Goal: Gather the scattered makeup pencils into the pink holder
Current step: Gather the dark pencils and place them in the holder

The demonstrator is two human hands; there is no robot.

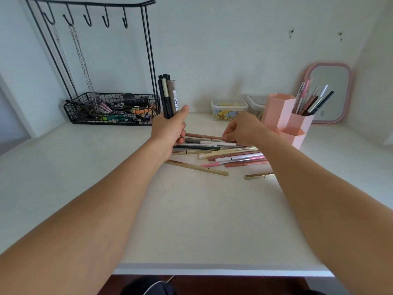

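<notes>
Gathering: left hand [170, 133] grips an upright bundle [168, 95]; right hand [240, 128] pinches a brown pencil [202, 136] at the pile's [223, 154] far edge. Holder [285, 118] stands just right. Lift cleanly, avoid rolling neighbours.

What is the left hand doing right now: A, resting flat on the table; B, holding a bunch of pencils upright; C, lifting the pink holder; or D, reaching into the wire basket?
B: the left hand grips a bunch of pencils upright above the table, apart from the pink holder.
</notes>
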